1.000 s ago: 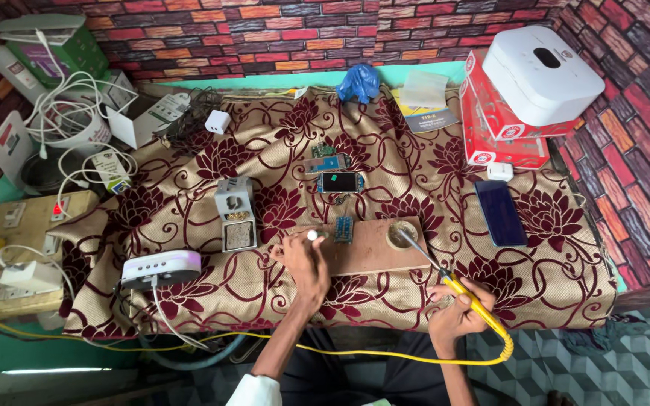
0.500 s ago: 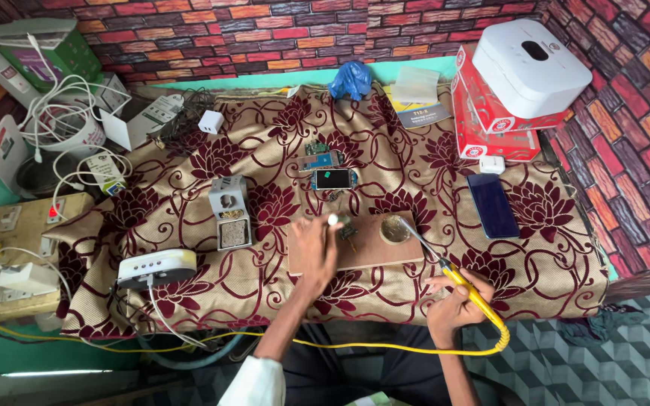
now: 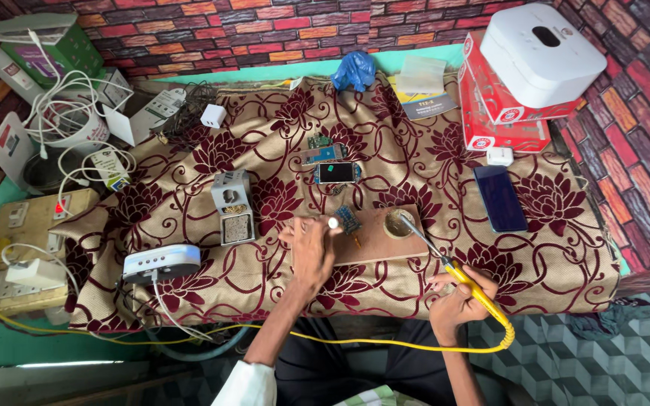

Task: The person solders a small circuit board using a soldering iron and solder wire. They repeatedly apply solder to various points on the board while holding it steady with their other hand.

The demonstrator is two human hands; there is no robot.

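Two hands, one soldering iron, one wooden board, one small circuit board.

Right hand (image 3: 457, 301): clenched around the yellow handle of the soldering iron (image 3: 453, 271), at the near edge of the table. The iron's long axis runs diagonally, handle low and to the right, metal tip up and to the left. The tip lies over the round tin (image 3: 398, 223) at the right end of the wooden board (image 3: 374, 240); whether it touches cannot be told. One yellow cord (image 3: 385, 344) loops from the handle's rear and runs left along the table front.

Left hand (image 3: 311, 244): resting on the left end of the wooden board, fingers pinched on one small white-tipped object (image 3: 333, 222), too small to identify. One small blue circuit board (image 3: 348, 219) lies just beside it on the wood.

Surroundings, on one maroon flowered cloth (image 3: 189, 173):
- one dark phone (image 3: 499, 198), flat, right of the board;
- one small lit display module (image 3: 336, 172) and one further circuit piece (image 3: 321, 154) beyond the board;
- one grey block-shaped holder (image 3: 233, 207), left of the hand;
- one white oblong device (image 3: 162, 263), cabled, at the near left;
- two red boxes (image 3: 502, 113), stacked, bearing one white rounded case (image 3: 539, 53), far right;
- one blue crumpled bag (image 3: 353, 71) at the far edge;
- one white plug adapter (image 3: 213, 115);
- tangled white cables (image 3: 69, 128), far left.

Nothing lies between the iron's tip and the tin.
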